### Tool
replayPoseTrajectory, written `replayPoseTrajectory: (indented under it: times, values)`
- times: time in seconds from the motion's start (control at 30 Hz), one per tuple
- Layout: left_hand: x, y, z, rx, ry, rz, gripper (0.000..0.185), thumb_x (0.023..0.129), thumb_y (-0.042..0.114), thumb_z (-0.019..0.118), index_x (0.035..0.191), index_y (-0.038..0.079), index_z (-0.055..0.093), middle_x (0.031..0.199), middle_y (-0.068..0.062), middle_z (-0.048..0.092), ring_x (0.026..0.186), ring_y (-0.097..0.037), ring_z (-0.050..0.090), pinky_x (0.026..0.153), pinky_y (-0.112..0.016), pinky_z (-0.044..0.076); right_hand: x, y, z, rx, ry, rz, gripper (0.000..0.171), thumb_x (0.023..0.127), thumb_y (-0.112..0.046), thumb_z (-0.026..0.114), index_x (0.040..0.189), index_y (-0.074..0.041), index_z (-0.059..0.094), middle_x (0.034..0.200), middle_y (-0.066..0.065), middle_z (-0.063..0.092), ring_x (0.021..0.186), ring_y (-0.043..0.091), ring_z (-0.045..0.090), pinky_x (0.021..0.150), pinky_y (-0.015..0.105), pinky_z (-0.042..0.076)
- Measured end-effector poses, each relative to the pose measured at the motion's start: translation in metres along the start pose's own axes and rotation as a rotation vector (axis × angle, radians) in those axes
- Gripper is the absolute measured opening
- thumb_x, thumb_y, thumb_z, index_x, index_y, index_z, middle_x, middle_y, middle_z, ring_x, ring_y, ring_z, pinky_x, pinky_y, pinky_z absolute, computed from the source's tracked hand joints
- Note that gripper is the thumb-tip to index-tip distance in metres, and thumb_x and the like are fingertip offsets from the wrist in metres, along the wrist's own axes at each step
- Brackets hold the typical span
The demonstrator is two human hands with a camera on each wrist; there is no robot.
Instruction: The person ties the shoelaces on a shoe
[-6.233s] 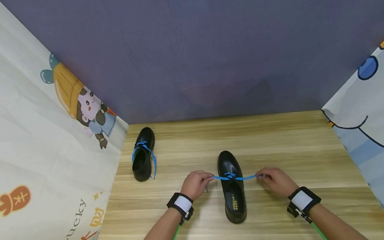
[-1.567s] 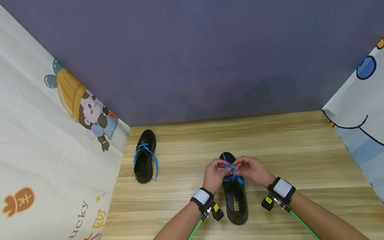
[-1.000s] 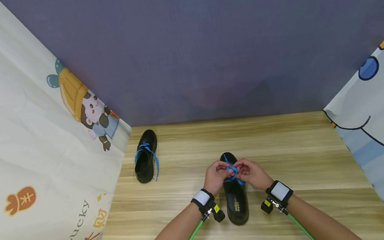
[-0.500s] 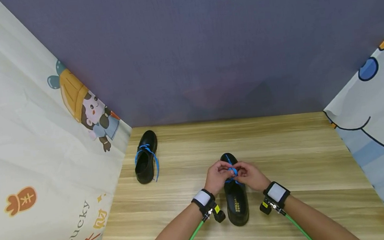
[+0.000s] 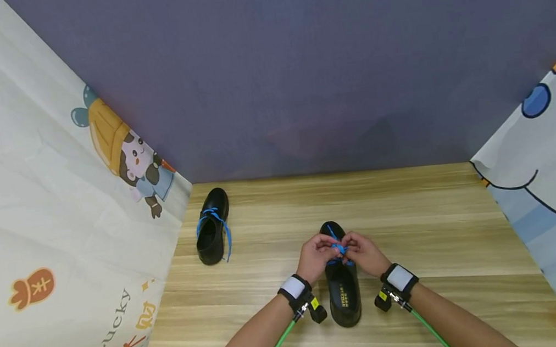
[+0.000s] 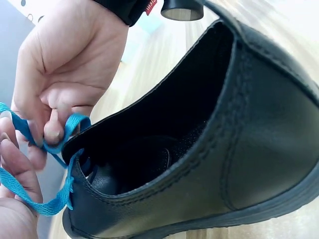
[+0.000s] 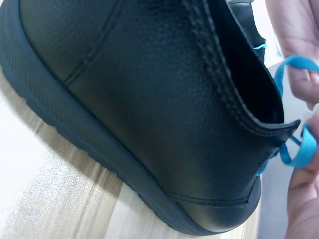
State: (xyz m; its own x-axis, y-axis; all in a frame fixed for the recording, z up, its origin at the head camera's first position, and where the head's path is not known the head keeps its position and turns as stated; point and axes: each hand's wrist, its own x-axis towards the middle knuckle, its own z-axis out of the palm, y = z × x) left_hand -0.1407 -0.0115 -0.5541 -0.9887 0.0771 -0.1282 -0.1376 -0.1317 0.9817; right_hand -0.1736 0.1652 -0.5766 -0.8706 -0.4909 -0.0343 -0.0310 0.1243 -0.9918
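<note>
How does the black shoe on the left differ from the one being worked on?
The left shoe lies farther back, near the wall; the worked shoe is closer to the person.
The left shoe's lace ends hang loose, while the worked shoe's lace is held by the left grip and right grip.
Gold lettering shows inside the worked shoe, none inside the left shoe.
Both are black with blue laces.

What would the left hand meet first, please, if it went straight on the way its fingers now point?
Most likely the right hand, whose fingertips face the left hand at the blue lace above the shoe; their exact depth is hard to judge.
</note>
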Motion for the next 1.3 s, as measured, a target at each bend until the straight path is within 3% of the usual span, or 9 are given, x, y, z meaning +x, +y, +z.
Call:
replayPoseTrajectory:
  times: [0.17, 0.4, 0.67, 0.83, 1.0, 1.17, 1.3]
  values:
    - [-0.001, -0.005, -0.003, -0.011, 0.016, -0.005, 0.019, 0.088, -0.009, 0.068, 0.107, -0.009, 0.063, 0.092, -0.007, 0.068, 0.079, -0.008, 0.066, 0.074, -0.024, 0.056, -0.002, 0.005, -0.009, -0.004, -0.028, -0.038, 0.026, 0.097, 0.005, 0.057, 0.121, 0.014, 0.052, 0.106, 0.021, 0.064, 0.090, 0.008, 0.066, 0.076, 0.025, 0.055]
    - [-0.002, -0.012, -0.010, -0.039, 0.082, -0.031, 0.024, 0.087, -0.004, 0.072, 0.108, -0.011, 0.064, 0.088, -0.005, 0.068, 0.078, -0.011, 0.067, 0.073, -0.026, 0.058, -0.008, 0.006, -0.021, -0.095, -0.022, -0.077, 0.027, 0.100, 0.003, 0.054, 0.124, 0.013, 0.058, 0.120, 0.029, 0.063, 0.099, 0.004, 0.066, 0.084, 0.022, 0.054]
    - [0.001, -0.017, -0.010, -0.106, 0.184, -0.030, 0.019, 0.091, 0.005, 0.073, 0.100, -0.010, 0.067, 0.082, -0.012, 0.072, 0.069, -0.014, 0.069, 0.067, -0.025, 0.058, -0.010, 0.004, -0.023, -0.131, 0.031, -0.045, 0.019, 0.098, 0.004, 0.059, 0.114, 0.012, 0.064, 0.103, 0.022, 0.070, 0.085, 0.008, 0.069, 0.076, 0.029, 0.058]
    - [0.000, -0.018, -0.011, -0.072, 0.247, -0.009, 0.015, 0.088, 0.002, 0.075, 0.097, -0.009, 0.070, 0.091, -0.018, 0.074, 0.073, -0.018, 0.069, 0.068, -0.029, 0.058, -0.014, 0.006, -0.024, -0.167, 0.053, -0.111, 0.014, 0.095, 0.007, 0.062, 0.108, 0.011, 0.067, 0.100, 0.023, 0.068, 0.082, 0.006, 0.066, 0.071, 0.029, 0.058]
    - [-0.006, -0.014, -0.015, -0.003, 0.287, 0.006, 0.013, 0.087, -0.001, 0.075, 0.097, -0.009, 0.071, 0.094, -0.017, 0.074, 0.080, -0.025, 0.069, 0.073, -0.037, 0.058, -0.020, 0.007, -0.028, -0.205, 0.058, -0.153, 0.013, 0.095, 0.007, 0.062, 0.106, 0.009, 0.068, 0.105, 0.023, 0.068, 0.089, 0.006, 0.065, 0.075, 0.020, 0.055]
    - [-0.011, -0.011, -0.020, 0.095, 0.327, 0.053, 0.012, 0.087, -0.004, 0.073, 0.097, -0.011, 0.070, 0.095, -0.019, 0.071, 0.082, -0.017, 0.065, 0.071, -0.025, 0.053, -0.025, 0.010, -0.037, -0.260, 0.055, -0.133, 0.014, 0.095, 0.005, 0.062, 0.108, 0.008, 0.068, 0.106, 0.019, 0.068, 0.088, 0.009, 0.065, 0.074, 0.021, 0.054]
    - [-0.011, -0.018, -0.029, 0.102, 0.319, 0.067, 0.013, 0.088, -0.004, 0.072, 0.100, -0.010, 0.073, 0.100, -0.022, 0.071, 0.083, -0.016, 0.067, 0.071, -0.021, 0.054, -0.031, 0.011, -0.047, -0.310, 0.064, -0.119, 0.015, 0.096, 0.002, 0.062, 0.109, 0.008, 0.067, 0.101, 0.017, 0.069, 0.081, 0.016, 0.065, 0.069, 0.023, 0.053]
